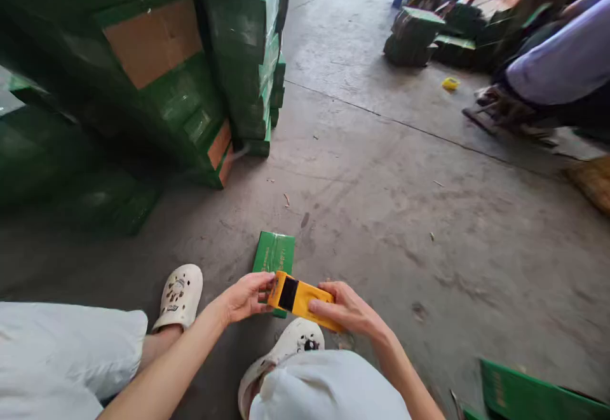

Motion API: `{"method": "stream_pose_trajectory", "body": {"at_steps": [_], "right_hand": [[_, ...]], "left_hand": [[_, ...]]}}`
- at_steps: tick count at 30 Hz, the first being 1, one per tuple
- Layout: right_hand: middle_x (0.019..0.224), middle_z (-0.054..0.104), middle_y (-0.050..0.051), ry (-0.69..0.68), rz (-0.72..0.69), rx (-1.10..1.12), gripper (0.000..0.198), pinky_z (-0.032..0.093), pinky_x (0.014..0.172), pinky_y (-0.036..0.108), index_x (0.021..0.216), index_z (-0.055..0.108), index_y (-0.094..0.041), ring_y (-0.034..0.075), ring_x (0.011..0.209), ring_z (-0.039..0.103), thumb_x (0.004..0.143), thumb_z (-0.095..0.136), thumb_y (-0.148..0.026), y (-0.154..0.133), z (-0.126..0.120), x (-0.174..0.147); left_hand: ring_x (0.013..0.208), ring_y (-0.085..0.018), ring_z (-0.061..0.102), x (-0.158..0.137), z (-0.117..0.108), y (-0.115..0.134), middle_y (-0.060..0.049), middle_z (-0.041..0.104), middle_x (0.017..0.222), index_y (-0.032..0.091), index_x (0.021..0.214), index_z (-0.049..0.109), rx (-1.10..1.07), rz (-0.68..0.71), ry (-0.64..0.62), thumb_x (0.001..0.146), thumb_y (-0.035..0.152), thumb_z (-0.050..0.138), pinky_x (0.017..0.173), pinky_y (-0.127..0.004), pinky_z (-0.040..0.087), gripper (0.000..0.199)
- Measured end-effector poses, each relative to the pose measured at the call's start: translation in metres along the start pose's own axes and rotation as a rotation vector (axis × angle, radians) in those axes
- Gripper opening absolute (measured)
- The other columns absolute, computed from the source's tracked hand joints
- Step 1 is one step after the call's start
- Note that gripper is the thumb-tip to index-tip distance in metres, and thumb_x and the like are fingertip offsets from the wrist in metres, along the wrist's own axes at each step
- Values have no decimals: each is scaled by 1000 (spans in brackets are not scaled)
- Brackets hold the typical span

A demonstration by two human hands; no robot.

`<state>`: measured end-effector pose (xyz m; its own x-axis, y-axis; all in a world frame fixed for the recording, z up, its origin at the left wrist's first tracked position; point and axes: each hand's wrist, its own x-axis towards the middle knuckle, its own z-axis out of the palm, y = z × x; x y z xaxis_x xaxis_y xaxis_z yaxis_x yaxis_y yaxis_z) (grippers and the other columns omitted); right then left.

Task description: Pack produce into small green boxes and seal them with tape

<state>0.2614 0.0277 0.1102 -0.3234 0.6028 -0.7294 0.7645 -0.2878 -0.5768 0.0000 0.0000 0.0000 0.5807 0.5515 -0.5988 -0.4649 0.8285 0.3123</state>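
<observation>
Between my hands is an oblong yellow-orange box [309, 300] with a black panel near its left end. My right hand [347, 309] is closed around the right end, the thumb lying on top. At the opposite end, my left hand [248, 296] pinches the box's edge with thumb and fingers. Under it on the concrete floor lies a green carton [274, 251] with pale lettering and clear tape, partly hidden by the box and my left hand.
Stacked green cartons [241, 58] rise at the left. A green open-looking box [534, 394] lies at lower right. Another person's leg [562, 64] shows at upper right, near a small yellow object [450, 84] and several dark green bundles [412, 35]. My white clogs [181, 293] flank the carton.
</observation>
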Motion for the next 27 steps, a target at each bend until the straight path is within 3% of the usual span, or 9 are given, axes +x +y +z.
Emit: {"method": "stream_pose_trajectory", "body": {"at_steps": [7, 15, 22, 24, 27], "right_hand": [[66, 49, -2, -9, -5, 28, 52, 26, 48, 23, 77, 54, -18, 10, 58, 41, 81, 68, -68, -12, 3, -2], [64, 48, -3, -2, -37, 59, 53, 25, 47, 23, 76, 55, -18, 10, 57, 39, 80, 69, -69, -9, -1, -5], [65, 52, -2, 45, 23, 20, 55, 26, 48, 23, 78, 60, -17, 11, 58, 42, 80, 67, -72, -23, 4, 5], [66, 53, -1, 31, 26, -7, 56, 26, 48, 24, 79, 61, -17, 11, 58, 42, 80, 67, -73, -25, 1, 5], [65, 52, -1, 24, 33, -72, 58, 25, 48, 24, 77, 60, -17, 11, 58, 41, 79, 67, -75, -15, -19, -4]], "left_hand": [[66, -11, 61, 6, -1, -10, -1, 66, 81, 15, 98, 72, 83, 67, 37, 67, 43, 94, 63, -24, 51, 47], [73, -13, 64, 3, 6, -10, -3, 69, 87, 15, 101, 74, 138, 76, 28, 62, 47, 95, 67, -27, 53, 55], [65, -12, 58, 13, 5, -12, 1, 66, 73, 15, 81, 71, 298, 339, 201, 66, 53, 87, 61, -22, 46, 44], [63, -12, 57, 14, -5, -5, 1, 66, 71, 15, 79, 72, 386, 444, 251, 70, 52, 82, 60, -22, 45, 40], [61, -12, 56, 12, -37, 13, 2, 65, 66, 15, 78, 73, 456, 580, 400, 72, 50, 79, 60, -23, 44, 36]]}}
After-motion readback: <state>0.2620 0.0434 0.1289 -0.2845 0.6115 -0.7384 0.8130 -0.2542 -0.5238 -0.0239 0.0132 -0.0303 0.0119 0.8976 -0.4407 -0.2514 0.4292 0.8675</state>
